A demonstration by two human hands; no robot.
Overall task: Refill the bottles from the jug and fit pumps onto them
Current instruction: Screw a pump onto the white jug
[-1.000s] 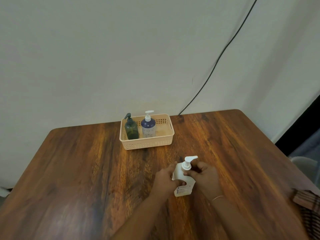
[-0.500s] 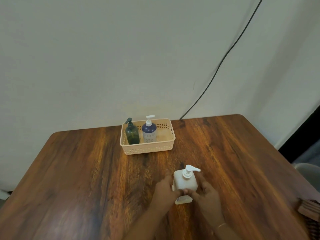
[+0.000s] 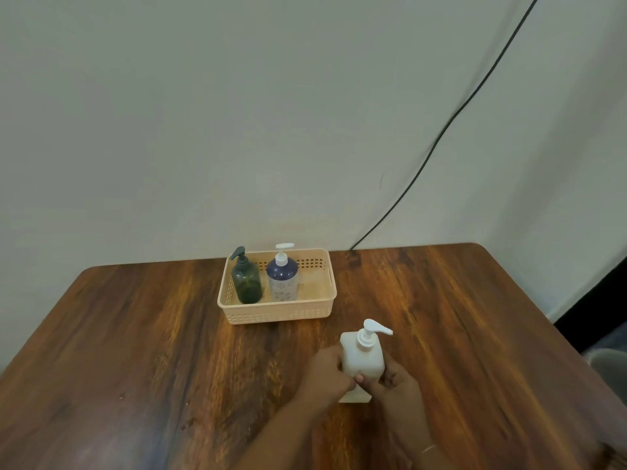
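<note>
Hands meet low around one white bottle (image 3: pixel 362 359) at about 5 o'clock on the wooden surface (image 3: pixel 135 351): the left hand (image 3: pixel 327 374) clasps its left side, the right hand (image 3: pixel 395 385) its lower right, thumbs touching in front. Three bottles show, each with a pump: this white one, upright with its pump (image 3: pixel 373 329) pointing to 3 o'clock, plus a green bottle (image 3: pixel 246 281) and a blue bottle (image 3: pixel 282 278) side by side in the single basket (image 3: pixel 278 313) at 12 o'clock. Since a second ago, the right hand has dropped from the pump neck to the body.
</note>
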